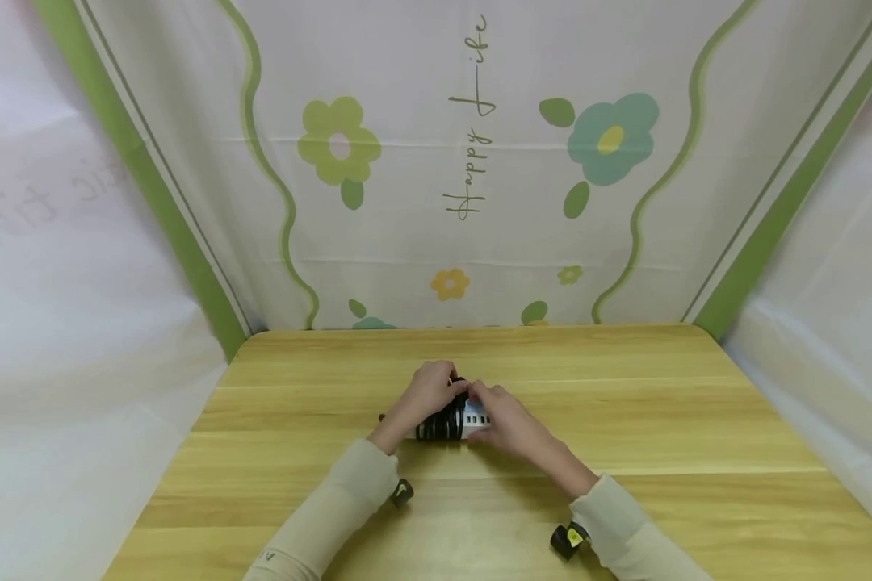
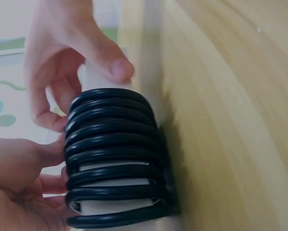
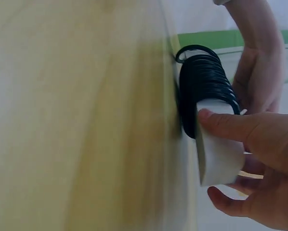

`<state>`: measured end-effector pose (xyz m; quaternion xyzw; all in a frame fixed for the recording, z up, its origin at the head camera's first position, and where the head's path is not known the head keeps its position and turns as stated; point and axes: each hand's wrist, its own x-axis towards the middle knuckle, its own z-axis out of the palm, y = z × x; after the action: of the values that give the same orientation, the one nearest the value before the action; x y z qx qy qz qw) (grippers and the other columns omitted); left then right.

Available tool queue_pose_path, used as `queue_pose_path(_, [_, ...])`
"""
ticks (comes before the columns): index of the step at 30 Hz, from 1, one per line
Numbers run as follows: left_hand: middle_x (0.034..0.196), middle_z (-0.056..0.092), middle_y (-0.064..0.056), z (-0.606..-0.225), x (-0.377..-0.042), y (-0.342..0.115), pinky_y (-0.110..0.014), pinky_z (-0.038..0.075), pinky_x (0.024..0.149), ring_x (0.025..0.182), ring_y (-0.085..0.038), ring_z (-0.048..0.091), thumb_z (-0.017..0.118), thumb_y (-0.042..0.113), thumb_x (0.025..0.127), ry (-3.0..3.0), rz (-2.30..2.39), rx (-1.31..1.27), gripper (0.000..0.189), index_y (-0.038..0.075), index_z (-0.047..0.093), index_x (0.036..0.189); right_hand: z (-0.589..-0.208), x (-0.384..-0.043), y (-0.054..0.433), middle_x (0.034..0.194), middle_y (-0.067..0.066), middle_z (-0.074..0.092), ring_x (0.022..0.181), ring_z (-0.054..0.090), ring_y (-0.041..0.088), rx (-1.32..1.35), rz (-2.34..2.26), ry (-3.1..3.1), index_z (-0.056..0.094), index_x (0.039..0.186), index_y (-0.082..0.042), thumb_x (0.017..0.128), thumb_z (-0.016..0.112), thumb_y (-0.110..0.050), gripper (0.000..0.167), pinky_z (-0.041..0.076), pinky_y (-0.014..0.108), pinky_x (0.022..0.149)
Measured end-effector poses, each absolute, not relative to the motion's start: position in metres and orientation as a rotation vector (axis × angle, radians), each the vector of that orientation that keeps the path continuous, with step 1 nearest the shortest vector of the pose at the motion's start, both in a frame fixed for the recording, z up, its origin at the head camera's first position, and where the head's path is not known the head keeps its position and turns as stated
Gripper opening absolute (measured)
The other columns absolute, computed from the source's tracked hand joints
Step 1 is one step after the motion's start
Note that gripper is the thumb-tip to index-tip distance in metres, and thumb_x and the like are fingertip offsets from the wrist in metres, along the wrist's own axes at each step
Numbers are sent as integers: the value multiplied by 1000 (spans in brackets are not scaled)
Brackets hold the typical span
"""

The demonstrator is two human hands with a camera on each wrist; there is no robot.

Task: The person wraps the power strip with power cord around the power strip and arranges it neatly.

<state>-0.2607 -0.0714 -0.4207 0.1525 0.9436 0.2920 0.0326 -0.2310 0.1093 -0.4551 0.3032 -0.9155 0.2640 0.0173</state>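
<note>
A white power strip (image 1: 475, 420) lies on the wooden table with its black cable (image 1: 439, 424) wound round it in several turns. My right hand (image 1: 509, 424) grips the strip's right end, its thumb on the near side in the right wrist view, where the white end (image 3: 221, 159) shows bare. At the far side of the coils, my left hand (image 1: 429, 391) pinches the cable near its upper part. In the left wrist view the left hand (image 2: 14, 183) lies beside the coils; its fingertips are partly hidden behind them.
The wooden table (image 1: 298, 500) reaches back to a white cloth (image 1: 407, 234) printed with flowers and lettering. More white cloth hangs at both sides. A small black device (image 1: 402, 493) sits at the left wrist and another black device (image 1: 565, 542) at the right.
</note>
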Motion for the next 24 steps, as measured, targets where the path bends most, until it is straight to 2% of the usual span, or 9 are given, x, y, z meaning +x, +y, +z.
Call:
queue_pose_path(3, [69,62,-3,-424,-264,-74,-21,37,49,52,-10,47,66,28,98,2889,882,451,23,5,69,93,-450,-229,113,104,8,66,96,63,22,977,803,-2846,59,114,-7,77,87,-15,48,54,40,80])
queue_pose_path(9, [79,69,-7,-420,-266,-74,-23,40,51,54,-11,49,66,23,98,2846,794,492,22,3,72,101,-453,-230,115,95,2,70,89,65,18,1050,695,-2826,62,99,-11,75,88,-18,36,54,35,76])
queue_pose_path(14, [76,69,-4,-413,-269,-70,-22,41,53,56,-10,52,68,23,96,2825,708,527,19,4,73,97,-459,-231,115,89,-1,70,87,65,17,1061,633,-2788,60,91,-14,72,90,-19,36,54,33,73])
queue_pose_path(19, [75,68,-3,-413,-274,-73,-25,43,56,57,-10,53,68,23,96,2810,658,562,18,6,73,93,-461,-231,112,91,-1,70,87,65,17,1057,645,-2799,59,92,-14,73,90,-20,36,54,32,73])
queue_pose_path(24, [97,73,-8,-422,-277,-82,-28,49,64,68,-12,57,64,24,99,2802,674,584,21,5,73,102,-458,-229,112,100,3,69,92,65,19,1063,700,-2843,60,102,-13,78,87,-18,36,56,34,76])
